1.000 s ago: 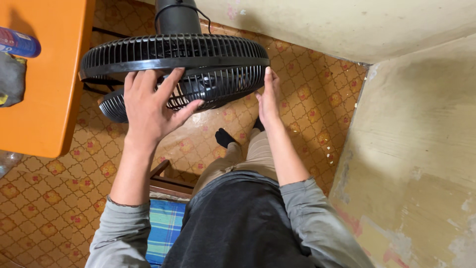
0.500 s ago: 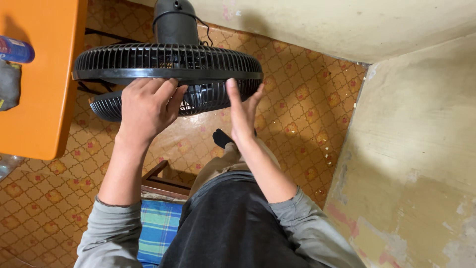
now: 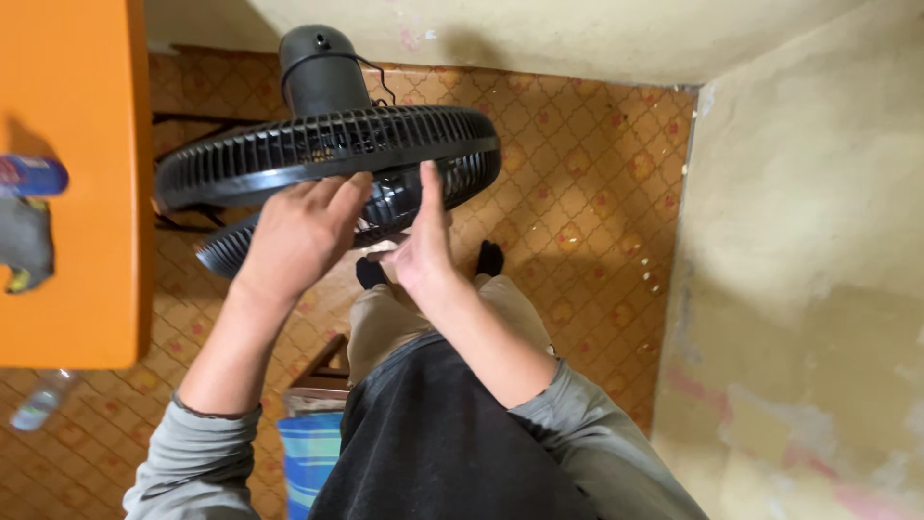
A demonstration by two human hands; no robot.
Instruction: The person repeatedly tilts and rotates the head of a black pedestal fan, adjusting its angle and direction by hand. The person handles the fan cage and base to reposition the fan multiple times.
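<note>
Sleeves of grey cloth are seen nearest the camera, with a dark garment between them and a blue checked cushion [image 3: 310,460] low down beside the left arm. Beyond that, beige trousers and dark socks are stood on the patterned floor [image 3: 577,173]. The left hand [image 3: 300,236] is raised to the black fan [image 3: 332,144], its fingers curled against the underside of the front grille just under the rim. The right hand [image 3: 419,246] is held just beside it, fingers straight and pressed together, the tips laid against the grille near the hub; whether anything is actually pinched there cannot be told. The two hands are set close together, almost touching. The fan head is tilted face down towards the person, held out over the floor, with its round motor housing [image 3: 322,67] and a thin cord seen behind the rear grille. Off to the left, an orange surface [image 3: 77,96] is carrying a blue can [image 3: 29,177] and a grey cloth [image 3: 24,246]. Farthest out, stained cream walls [image 3: 799,193] are met in a corner.
</note>
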